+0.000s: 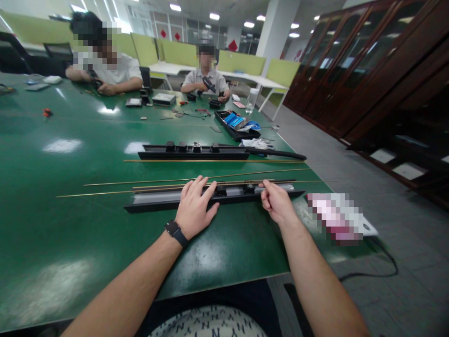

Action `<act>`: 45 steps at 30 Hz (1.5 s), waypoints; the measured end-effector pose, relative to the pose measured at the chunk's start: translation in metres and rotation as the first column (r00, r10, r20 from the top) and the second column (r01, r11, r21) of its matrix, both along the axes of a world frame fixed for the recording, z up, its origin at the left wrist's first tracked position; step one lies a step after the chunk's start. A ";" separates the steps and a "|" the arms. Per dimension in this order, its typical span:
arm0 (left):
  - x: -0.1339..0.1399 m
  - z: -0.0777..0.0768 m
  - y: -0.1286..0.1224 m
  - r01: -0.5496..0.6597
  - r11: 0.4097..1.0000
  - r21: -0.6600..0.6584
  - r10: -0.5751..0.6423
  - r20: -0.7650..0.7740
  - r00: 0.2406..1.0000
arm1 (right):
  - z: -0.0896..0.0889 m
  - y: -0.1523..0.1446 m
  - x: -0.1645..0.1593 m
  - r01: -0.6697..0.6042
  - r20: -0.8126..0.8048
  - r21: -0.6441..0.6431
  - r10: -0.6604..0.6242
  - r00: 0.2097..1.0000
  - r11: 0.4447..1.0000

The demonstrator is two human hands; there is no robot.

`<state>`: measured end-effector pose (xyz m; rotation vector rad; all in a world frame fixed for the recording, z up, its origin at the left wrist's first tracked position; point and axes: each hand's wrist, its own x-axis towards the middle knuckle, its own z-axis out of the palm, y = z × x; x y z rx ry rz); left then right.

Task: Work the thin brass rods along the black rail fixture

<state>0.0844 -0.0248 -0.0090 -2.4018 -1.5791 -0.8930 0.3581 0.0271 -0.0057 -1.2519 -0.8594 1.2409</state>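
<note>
A long black rail (161,204) with a pale inner channel lies across the green table in front of me. My left hand (196,203), a dark watch on its wrist, rests over the rail's middle with fingers spread. Farther right, my right hand (275,199) is closed, thumb and index finger pinched at a thin brass rod (231,182) running along the rail's far edge. Small black blocks (249,188) sit in the channel between my hands. Other thin brass rods (112,183) lie on the table just beyond, partly behind my left fingers.
A second black rail (192,153) with several blocks lies farther back, beside a black tray (242,135) of blue items and white gloves (257,143). A blurred pink-and-white box (336,217) with a cable stands at the right edge. Two people sit across the table.
</note>
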 end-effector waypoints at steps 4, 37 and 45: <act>0.000 0.000 0.000 -0.001 1.000 -0.004 0.001 0.002 1.000 | 0.001 0.000 -0.001 0.021 -0.010 -0.016 -0.021 1.000 1.000; 0.000 -0.001 0.001 0.002 1.000 -0.005 -0.002 0.006 1.000 | -0.004 0.002 0.003 -0.008 -0.003 -0.002 0.008 1.000 1.000; 0.000 -0.001 0.001 0.003 1.000 -0.004 -0.003 0.005 1.000 | -0.002 0.002 0.002 -0.010 0.002 0.006 0.010 1.000 1.000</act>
